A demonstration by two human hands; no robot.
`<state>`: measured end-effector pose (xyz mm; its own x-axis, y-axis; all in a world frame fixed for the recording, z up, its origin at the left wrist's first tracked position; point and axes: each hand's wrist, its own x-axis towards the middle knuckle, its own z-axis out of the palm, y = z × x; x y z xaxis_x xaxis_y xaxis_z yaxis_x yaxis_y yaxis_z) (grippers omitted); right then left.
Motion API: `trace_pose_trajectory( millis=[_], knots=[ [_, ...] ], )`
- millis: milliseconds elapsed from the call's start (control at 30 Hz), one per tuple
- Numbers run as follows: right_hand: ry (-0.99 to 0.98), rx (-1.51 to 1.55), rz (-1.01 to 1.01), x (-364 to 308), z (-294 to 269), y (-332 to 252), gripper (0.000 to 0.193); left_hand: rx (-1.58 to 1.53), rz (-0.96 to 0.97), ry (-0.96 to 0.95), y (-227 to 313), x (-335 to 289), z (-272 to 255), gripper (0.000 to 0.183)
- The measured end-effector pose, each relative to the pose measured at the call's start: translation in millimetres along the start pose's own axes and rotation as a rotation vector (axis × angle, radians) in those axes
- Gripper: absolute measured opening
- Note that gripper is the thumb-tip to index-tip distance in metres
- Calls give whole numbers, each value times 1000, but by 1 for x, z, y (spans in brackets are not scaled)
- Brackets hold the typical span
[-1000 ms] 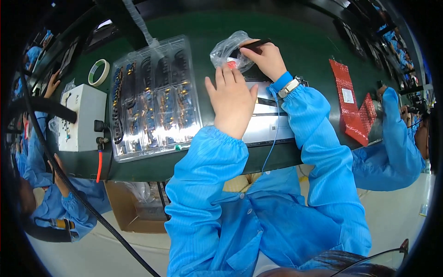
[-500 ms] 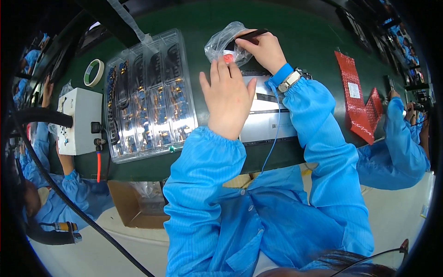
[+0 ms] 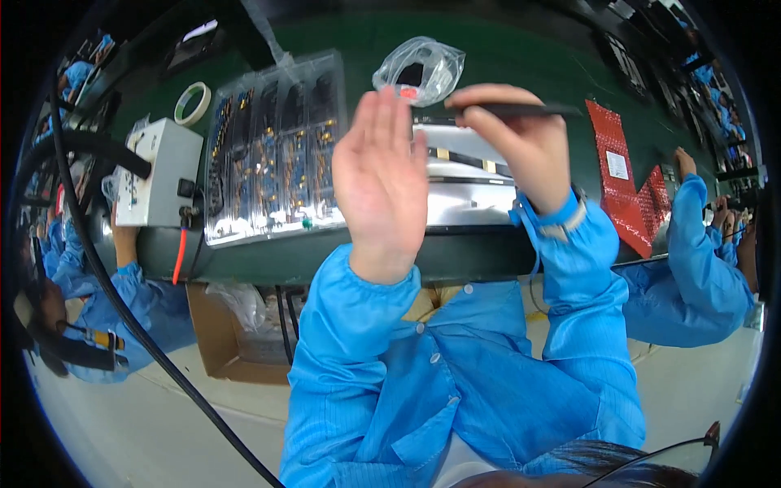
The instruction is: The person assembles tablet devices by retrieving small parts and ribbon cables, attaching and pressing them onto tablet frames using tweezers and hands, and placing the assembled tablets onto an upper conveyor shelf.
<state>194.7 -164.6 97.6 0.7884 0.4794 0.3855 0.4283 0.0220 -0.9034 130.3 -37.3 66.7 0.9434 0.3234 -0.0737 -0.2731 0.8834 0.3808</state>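
My left hand [image 3: 381, 175] is raised over the bench with its palm turned up, fingers stretched out and nothing in it. In my right hand [image 3: 533, 150] is a slim black tool [image 3: 529, 109], like tweezers, its tapered end pointing right; motion blurs it. Both hands are above a flat silver panel [image 3: 468, 202] with dark strips across it, and partly cover it. Just beyond my left fingertips lies a clear plastic bag [image 3: 443, 69] with something dark and a red-orange spot showing in it. A blue band and a watch [image 3: 565, 224] are on my right wrist.
A clear compartment tray [image 3: 272, 220] of small parts is left of my hands. Beyond it are a tape roll [image 3: 192, 103] and white box [image 3: 175, 179]. Red bubble wrap [image 3: 618, 191] lies right. A cardboard box [image 3: 207, 333] sits below. Co-workers [image 3: 687, 285] are at both sides.
My left hand has left the bag and turned palm up. My right hand has drawn back from the bag toward me and to the right, still holding the black tool. The view has shifted slightly.
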Motion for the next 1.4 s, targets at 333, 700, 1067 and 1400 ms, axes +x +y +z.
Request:
trace_pose_trajectory(
  millis=[333, 700, 1067, 1400],
  knots=[
    [-326, -161, -145, -58, 3, -28, 23, -445, -163, -114, -9, -48, 0, 51],
    [-317, -98, -142, -77, 4, -43, 22, -617, -121, -251, -7, -69, -2, 51],
    [-316, -36, -142, -84, 21, -50, 25, -584, 9, -455, 2, -80, -10, 54],
    [-400, -61, -209, -84, 24, -50, 24, -657, 22, -507, 5, -85, -14, 51]
  ],
)
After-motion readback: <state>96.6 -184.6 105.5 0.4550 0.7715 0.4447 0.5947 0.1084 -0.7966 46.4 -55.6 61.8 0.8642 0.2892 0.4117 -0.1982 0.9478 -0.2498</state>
